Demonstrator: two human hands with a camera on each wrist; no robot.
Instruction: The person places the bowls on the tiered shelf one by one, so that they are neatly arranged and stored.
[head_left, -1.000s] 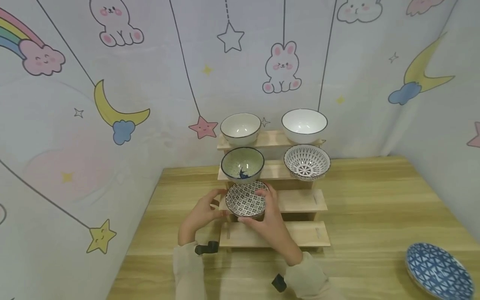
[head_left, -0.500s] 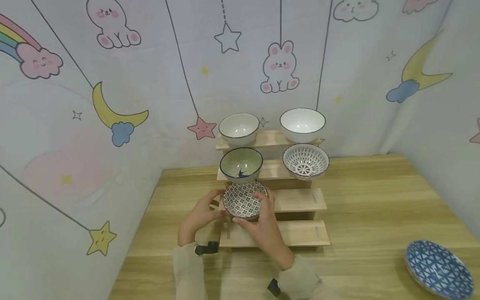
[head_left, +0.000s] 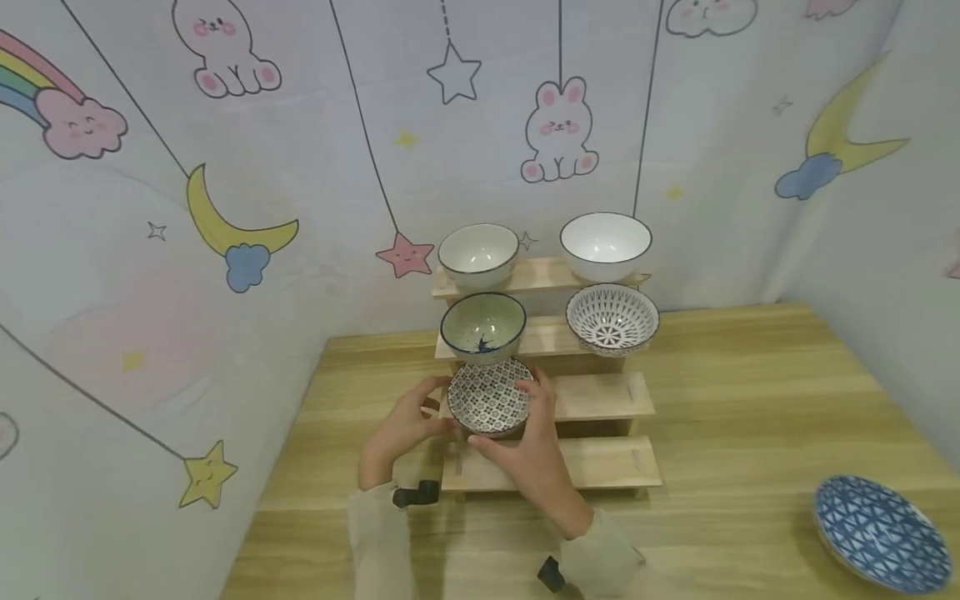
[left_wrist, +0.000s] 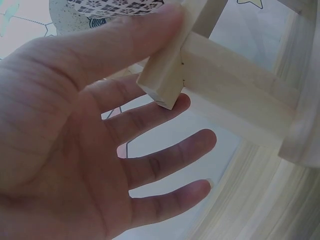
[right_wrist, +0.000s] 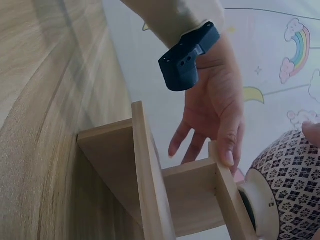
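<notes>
A small bowl (head_left: 491,397) with a dark floral lattice sits on the left of the wooden display rack's second step from the front. My right hand (head_left: 536,450) grips it, thumb at the front rim and fingers at its right side. In the right wrist view, the bowl's white foot (right_wrist: 262,202) is at the plank and tilted off it on one side. At that step's left end, my left hand (head_left: 405,425) holds the display rack (left_wrist: 167,75), with its thumb on the plank's front edge and other fingers spread behind. A green bowl (head_left: 483,329) stands just behind the patterned one.
Two white bowls (head_left: 606,247) stand on the top step. A black-and-white bowl (head_left: 612,319) is on the right of the step below. A blue patterned dish (head_left: 881,533) lies on the table (head_left: 757,417) at right. A printed curtain (head_left: 330,167) rises behind.
My right hand has shifted slightly, with the small bowl still in its grip at the same step. The left hand stays at the rack's end. The head view has moved a little.
</notes>
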